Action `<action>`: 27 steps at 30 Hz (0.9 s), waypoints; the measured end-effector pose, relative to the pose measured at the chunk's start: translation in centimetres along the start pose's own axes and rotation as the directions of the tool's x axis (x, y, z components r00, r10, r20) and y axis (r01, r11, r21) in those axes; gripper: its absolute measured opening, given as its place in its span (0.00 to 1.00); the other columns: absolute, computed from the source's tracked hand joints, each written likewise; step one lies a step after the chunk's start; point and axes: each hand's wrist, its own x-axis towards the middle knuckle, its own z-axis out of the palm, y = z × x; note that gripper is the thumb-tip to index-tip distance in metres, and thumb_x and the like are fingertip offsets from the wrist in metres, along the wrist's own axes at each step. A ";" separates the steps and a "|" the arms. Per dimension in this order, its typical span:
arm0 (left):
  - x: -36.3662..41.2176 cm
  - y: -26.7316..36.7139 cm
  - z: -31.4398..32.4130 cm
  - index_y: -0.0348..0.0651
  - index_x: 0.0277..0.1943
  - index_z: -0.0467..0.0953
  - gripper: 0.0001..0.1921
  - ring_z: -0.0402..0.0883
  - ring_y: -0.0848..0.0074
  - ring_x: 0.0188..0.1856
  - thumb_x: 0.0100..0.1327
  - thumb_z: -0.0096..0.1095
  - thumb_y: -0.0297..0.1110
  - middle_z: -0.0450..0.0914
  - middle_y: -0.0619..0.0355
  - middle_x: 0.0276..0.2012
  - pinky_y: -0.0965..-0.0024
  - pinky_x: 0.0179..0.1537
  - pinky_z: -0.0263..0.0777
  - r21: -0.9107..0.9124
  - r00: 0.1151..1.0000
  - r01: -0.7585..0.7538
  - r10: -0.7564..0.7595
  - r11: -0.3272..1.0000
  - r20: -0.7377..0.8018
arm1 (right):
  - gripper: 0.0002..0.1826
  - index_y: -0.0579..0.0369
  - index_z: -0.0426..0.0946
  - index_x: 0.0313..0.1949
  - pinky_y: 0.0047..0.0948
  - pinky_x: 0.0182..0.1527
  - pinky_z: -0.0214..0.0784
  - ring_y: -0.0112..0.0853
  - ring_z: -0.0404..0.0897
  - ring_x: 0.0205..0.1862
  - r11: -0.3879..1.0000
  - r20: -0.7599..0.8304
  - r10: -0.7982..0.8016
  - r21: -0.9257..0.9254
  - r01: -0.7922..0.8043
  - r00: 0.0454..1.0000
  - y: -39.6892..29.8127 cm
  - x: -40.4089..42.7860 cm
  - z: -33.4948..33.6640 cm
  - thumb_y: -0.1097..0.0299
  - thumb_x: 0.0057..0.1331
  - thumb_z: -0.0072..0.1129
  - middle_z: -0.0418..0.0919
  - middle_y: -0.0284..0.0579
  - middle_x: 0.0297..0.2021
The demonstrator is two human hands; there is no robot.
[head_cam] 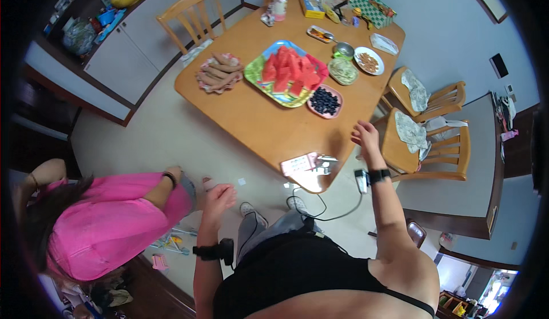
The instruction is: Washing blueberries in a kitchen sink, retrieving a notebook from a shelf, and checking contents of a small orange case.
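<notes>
My right hand [365,138] is raised near the right edge of the wooden table [240,121], fingers apart and holding nothing. My left hand [221,196] hangs in front of the table's near side, fingers loosely curled; whether anything is in it I cannot tell. Closest to my right hand are a pink dish of dark berries [325,101] and, by the near corner, a pink-and-white package [298,163]. A colourful tray [291,101] bears watermelon pieces [283,72]. Long brown food pieces [221,71] lie on a patterned plate to its left.
A person in a pink shirt [107,220] stands at the left. Wooden chairs [441,158] flank the table's right side, another [195,14] its far left. A cable [339,218] runs from my right wrist. Farther back are a white plate [381,63] and a yellow-blue box [313,6].
</notes>
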 end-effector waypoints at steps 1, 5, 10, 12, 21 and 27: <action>0.4 1.0 -0.6 0.40 0.51 0.76 0.12 0.79 0.79 0.38 0.70 0.59 0.35 0.81 0.59 0.41 0.78 0.39 0.74 -0.006 0.999 0.029 -0.029 1.000 0.034 | 0.16 0.56 0.74 0.53 0.28 0.37 0.78 0.25 0.80 0.34 1.000 0.003 -0.017 0.012 0.017 1.000 -0.6 -2.4 0.2 0.67 0.67 0.57 0.79 0.36 0.35; 1.3 5.6 -4.0 0.41 0.50 0.76 0.12 0.79 0.80 0.39 0.68 0.62 0.34 0.80 0.61 0.41 0.79 0.38 0.73 0.015 0.996 0.032 -0.033 0.999 0.080 | 0.06 0.55 0.78 0.40 0.24 0.36 0.75 0.24 0.80 0.33 0.996 0.150 -0.030 0.089 0.017 0.988 -3.7 -12.3 6.2 0.67 0.68 0.57 0.78 0.34 0.29; 5.5 7.7 -7.2 0.44 0.29 0.69 0.11 0.66 0.86 0.26 0.52 0.66 0.20 0.68 0.68 0.24 0.80 0.27 0.59 0.085 0.984 -0.175 0.171 0.981 0.043 | 0.13 0.46 0.67 0.22 0.19 0.21 0.54 0.17 0.62 0.17 0.993 0.407 -0.073 0.115 0.028 0.911 -3.5 -17.5 18.1 0.76 0.61 0.59 0.64 0.25 0.17; 6.8 8.9 -7.3 0.45 0.26 0.66 0.12 0.62 0.86 0.25 0.49 0.63 0.18 0.64 0.69 0.22 0.78 0.26 0.55 0.051 0.982 -0.185 0.186 0.981 -0.012 | 0.16 0.45 0.63 0.20 0.20 0.19 0.50 0.17 0.60 0.17 0.996 0.466 -0.048 0.084 0.009 0.883 -3.4 -18.5 23.8 0.79 0.60 0.57 0.61 0.25 0.16; 11.6 14.3 -12.3 0.41 0.50 0.73 0.17 0.77 0.73 0.45 0.60 0.69 0.33 0.78 0.59 0.40 0.67 0.44 0.72 -0.322 0.991 -0.090 0.053 0.942 -0.123 | 0.21 0.60 0.68 0.54 0.26 0.51 0.74 0.29 0.78 0.46 0.960 0.777 0.021 0.160 -0.230 0.629 -5.9 -19.7 45.1 0.76 0.62 0.59 0.77 0.41 0.39; 19.3 19.0 -12.9 0.43 0.48 0.73 0.12 0.79 0.77 0.47 0.66 0.66 0.35 0.78 0.61 0.43 0.71 0.47 0.75 -0.583 0.920 -0.369 0.374 0.724 -0.118 | 0.19 0.62 0.65 0.57 0.40 0.63 0.68 0.41 0.77 0.54 0.413 0.911 -0.043 0.391 -0.823 0.411 -7.3 -16.0 54.6 0.64 0.73 0.47 0.77 0.53 0.52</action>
